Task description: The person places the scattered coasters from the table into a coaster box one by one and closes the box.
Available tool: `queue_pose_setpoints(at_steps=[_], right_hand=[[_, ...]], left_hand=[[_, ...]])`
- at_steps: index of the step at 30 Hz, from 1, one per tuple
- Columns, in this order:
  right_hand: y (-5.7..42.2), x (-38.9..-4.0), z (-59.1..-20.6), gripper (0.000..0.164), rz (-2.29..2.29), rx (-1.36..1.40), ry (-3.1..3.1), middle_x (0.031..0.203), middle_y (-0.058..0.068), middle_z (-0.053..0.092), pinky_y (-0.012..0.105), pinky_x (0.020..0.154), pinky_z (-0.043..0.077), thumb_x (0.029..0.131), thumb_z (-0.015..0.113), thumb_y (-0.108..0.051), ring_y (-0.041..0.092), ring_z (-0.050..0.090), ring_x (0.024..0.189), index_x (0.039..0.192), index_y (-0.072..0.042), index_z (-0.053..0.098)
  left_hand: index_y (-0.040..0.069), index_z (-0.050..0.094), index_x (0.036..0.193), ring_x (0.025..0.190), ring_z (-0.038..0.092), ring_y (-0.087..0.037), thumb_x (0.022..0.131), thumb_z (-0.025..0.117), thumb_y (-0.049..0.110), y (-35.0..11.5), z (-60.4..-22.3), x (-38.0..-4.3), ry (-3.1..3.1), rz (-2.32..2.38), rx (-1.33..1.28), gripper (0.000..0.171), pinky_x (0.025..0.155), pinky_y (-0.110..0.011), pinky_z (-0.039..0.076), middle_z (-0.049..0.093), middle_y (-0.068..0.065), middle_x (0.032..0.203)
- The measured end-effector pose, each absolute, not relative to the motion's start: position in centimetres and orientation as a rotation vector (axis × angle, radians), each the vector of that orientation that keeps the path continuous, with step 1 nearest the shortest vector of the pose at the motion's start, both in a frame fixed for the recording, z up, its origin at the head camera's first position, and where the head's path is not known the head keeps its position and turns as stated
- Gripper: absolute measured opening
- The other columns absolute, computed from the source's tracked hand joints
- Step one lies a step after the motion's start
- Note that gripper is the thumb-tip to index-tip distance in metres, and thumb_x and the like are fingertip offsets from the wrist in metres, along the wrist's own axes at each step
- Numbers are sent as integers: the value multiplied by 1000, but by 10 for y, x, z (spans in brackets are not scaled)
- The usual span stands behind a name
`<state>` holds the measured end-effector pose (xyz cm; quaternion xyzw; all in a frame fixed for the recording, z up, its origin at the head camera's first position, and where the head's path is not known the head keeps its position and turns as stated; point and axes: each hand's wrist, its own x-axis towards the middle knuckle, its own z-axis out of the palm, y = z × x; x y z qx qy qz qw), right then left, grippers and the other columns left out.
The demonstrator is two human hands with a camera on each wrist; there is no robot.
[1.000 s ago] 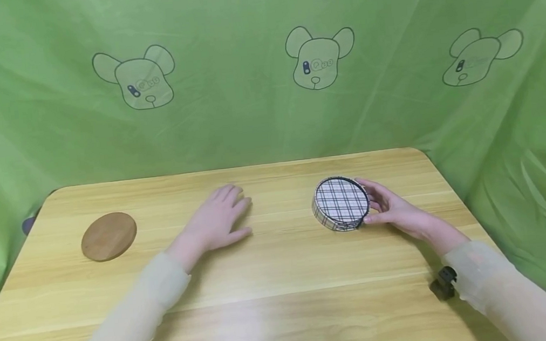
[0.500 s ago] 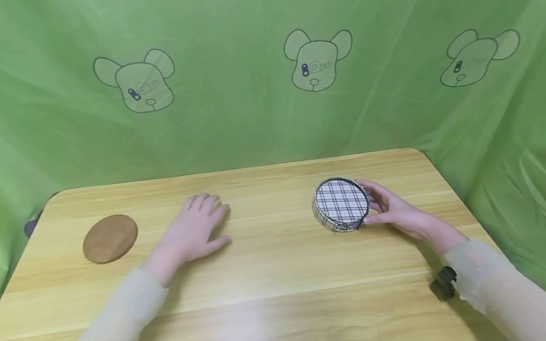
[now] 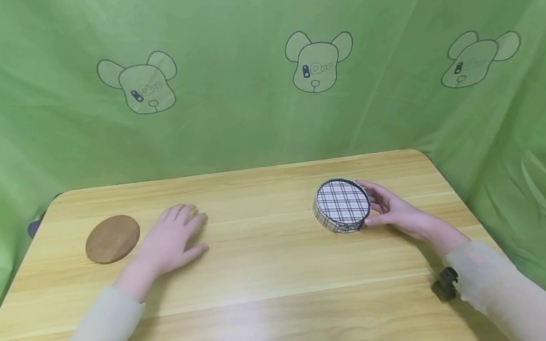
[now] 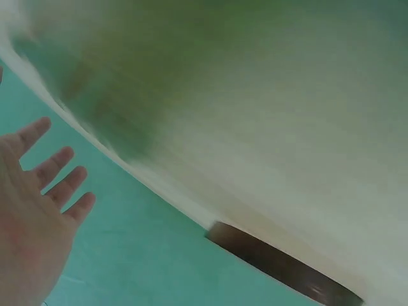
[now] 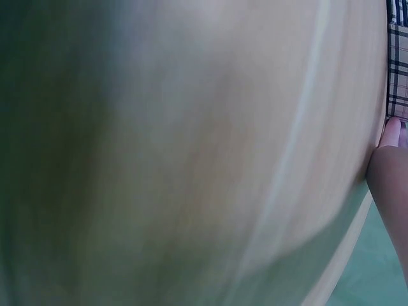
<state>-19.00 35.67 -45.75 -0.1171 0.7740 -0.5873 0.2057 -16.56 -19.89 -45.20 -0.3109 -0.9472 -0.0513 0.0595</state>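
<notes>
A round box with a black-and-white plaid pattern [image 3: 341, 202] stands on the right half of the wooden table [image 3: 263, 279]. My right hand [image 3: 396, 215] grips its right side, thumb at the front and fingers curled round toward the back. Only part of the plaid side and part of that hand show at the right edge of the right wrist view. My left hand [image 3: 162, 244] is empty, fingers spread, just right of a flat brown wooden disc [image 3: 113, 239]. From the left wrist, the palm appears at the left and the dark disc edge at the lower right.
A green cloth [image 3: 238, 103] printed with bear-like heads hangs behind and beside the table. Below my right sleeve is a small black device [image 3: 445, 284]. A dark purple object [image 3: 34, 228] shows beyond the table's left edge.
My left hand has moved left across the table, from near the middle to close beside the wooden disc. The right hand and the plaid box have stayed in place.
</notes>
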Motion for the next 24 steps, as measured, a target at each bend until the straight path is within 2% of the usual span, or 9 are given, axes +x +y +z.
queue_pose_setpoints(at_steps=[5, 13, 24], right_hand=[[357, -190, -457, 102, -1638, -331, 2159, 171, 30, 13, 6, 108, 44, 92, 73, 6, -11, 49, 129, 171, -10, 10], [356, -190, -457, 101, -1639, -339, 2166, 171, 29, 14, 5, 108, 41, 92, 73, 6, -10, 48, 130, 171, -9, 12], [357, -190, -458, 102, -1644, -332, 2161, 172, 30, 13, 6, 108, 42, 91, 74, 6, -10, 48, 130, 171, -9, 11]], left_hand=[[4, 58, 147, 143, 48, -51, 98, 69, 44, -212, -447, -159, -2881, -174, -910, 64, 125, -64, 37, 54, -27, 152], [6, 56, 151, 145, 46, -50, 99, 67, 48, -239, -451, -156, -2901, -141, -849, 68, 123, -65, 38, 51, -27, 156], [5, 55, 150, 142, 45, -51, 98, 71, 43, -271, -450, -149, -2897, -155, -788, 67, 120, -68, 39, 51, -30, 153]])
